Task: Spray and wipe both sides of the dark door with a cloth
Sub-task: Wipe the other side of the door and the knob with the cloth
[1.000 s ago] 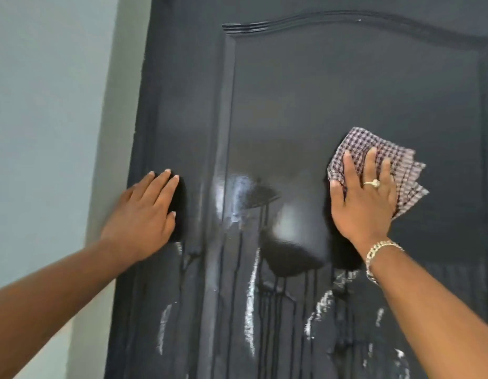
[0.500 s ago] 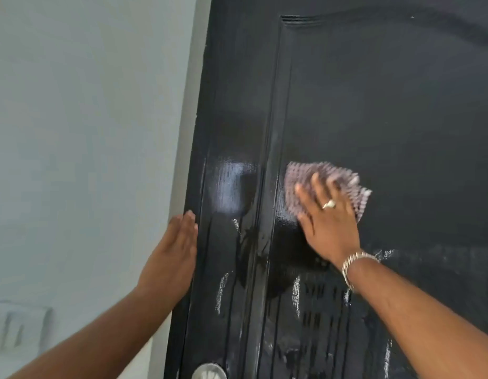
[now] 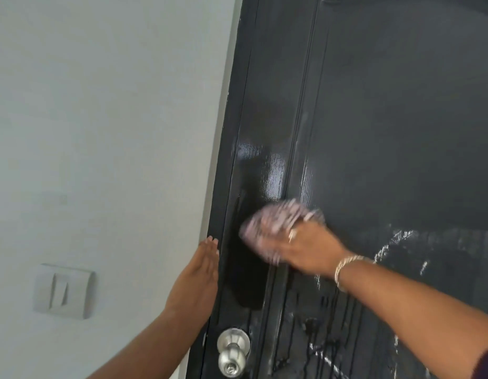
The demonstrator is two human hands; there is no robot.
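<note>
The dark door (image 3: pixel 387 119) fills the right of the view, glossy and wet, with drip streaks on its lower part. My right hand (image 3: pixel 305 246), blurred by motion, presses a checked cloth (image 3: pixel 267 220) flat against the door's left stile, fingers spread over it. My left hand (image 3: pixel 196 277) lies flat with straight fingers against the door's left edge, just above the knob. No spray bottle is in view.
A silver round door knob (image 3: pixel 233 351) sticks out low on the door's left side. A pale wall (image 3: pixel 100 132) lies to the left, with a white light switch (image 3: pixel 63 291) on it.
My right hand has swept the cloth leftward and down, from the panel onto the left stile. The view has shifted left and down, bringing in the knob. My left hand stays on the door's edge.
</note>
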